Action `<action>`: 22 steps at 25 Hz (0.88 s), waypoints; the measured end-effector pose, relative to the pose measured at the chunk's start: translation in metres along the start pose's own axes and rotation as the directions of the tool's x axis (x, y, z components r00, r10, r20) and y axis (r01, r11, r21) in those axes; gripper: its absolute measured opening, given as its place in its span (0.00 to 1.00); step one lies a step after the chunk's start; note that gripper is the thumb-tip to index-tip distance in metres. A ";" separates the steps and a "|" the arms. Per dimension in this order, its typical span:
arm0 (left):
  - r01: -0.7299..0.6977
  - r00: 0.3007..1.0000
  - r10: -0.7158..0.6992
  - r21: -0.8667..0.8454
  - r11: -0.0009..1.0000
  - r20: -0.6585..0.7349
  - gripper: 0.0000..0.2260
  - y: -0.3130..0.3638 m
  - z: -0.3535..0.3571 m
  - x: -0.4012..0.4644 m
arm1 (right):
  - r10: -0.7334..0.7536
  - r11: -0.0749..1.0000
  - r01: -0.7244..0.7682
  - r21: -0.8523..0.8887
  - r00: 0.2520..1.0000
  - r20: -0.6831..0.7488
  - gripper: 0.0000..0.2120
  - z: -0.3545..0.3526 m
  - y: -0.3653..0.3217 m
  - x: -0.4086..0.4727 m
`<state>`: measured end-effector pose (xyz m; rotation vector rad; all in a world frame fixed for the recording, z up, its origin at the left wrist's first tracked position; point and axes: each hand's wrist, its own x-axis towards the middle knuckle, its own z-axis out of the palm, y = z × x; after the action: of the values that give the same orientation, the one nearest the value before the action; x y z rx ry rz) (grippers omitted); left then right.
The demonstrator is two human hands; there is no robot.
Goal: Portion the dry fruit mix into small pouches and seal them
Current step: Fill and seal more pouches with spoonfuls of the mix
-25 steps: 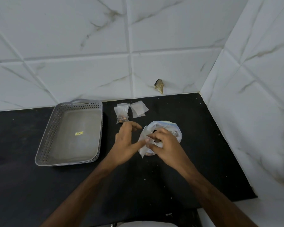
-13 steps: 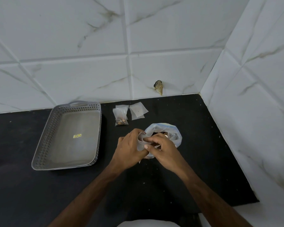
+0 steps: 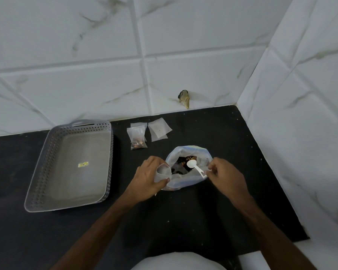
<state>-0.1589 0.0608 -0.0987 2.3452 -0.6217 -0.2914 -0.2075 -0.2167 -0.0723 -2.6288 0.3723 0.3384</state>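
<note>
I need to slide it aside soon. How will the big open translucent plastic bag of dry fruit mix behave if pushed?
The big open translucent plastic bag of dry fruit mix looks thin and crumpled, so it would probably buckle rather than slide. Its mouth gapes open, so the contents might spill. The small white plastic scoop over it could get knocked.

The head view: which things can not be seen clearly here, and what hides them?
- Pouch in the left hand: its lower part is hidden by the fingers of that grip.
- Big bag: how much mix is left inside is hidden by its walls and the scoop.
- Right hand: the scoop's handle end is covered by its fingertips.
- Tray: its yellow sticker is too small to read.
</note>
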 end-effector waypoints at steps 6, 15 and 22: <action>0.071 0.997 -0.075 -0.105 0.992 -0.035 0.20 -0.014 0.011 0.011 | 0.098 0.995 -0.099 0.005 0.990 0.098 0.14 0.018 -0.005 0.019; 0.451 0.883 -0.470 0.303 0.840 -0.010 0.31 -0.055 0.018 0.003 | 0.109 0.969 -0.153 0.193 0.969 0.222 0.12 0.026 0.002 0.027; 0.483 0.861 -0.508 0.307 0.820 0.002 0.43 -0.067 0.023 -0.001 | 0.060 0.930 -0.123 0.346 0.981 0.186 0.02 0.014 0.000 0.025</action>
<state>-0.1441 0.0918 -0.1604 2.7785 -0.0701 -0.5671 -0.1870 -0.2152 -0.0922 -2.2124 0.4533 0.4782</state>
